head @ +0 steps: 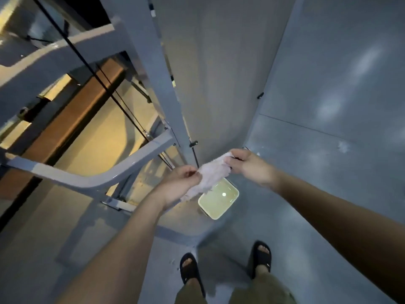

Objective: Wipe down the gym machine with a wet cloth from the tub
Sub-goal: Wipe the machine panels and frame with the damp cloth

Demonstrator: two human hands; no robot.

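Note:
A white cloth [211, 174] is stretched between both hands, above the floor. My left hand [177, 185] grips its lower left end. Its upper right end is pinched by my right hand [248, 164]. Directly below the cloth, on the floor, stands a pale rectangular tub [219, 199] holding water. The grey frame of the gym machine [140, 62] rises at the left, its curved tube [87, 174] running just left of my left hand.
Thin black cables [105, 88] run down through the machine frame. A grey wall [328, 84] stands to the right and ahead. My two feet in black slides [225, 266] stand on the grey floor near the tub. Warm-lit flooring lies beyond the frame at left.

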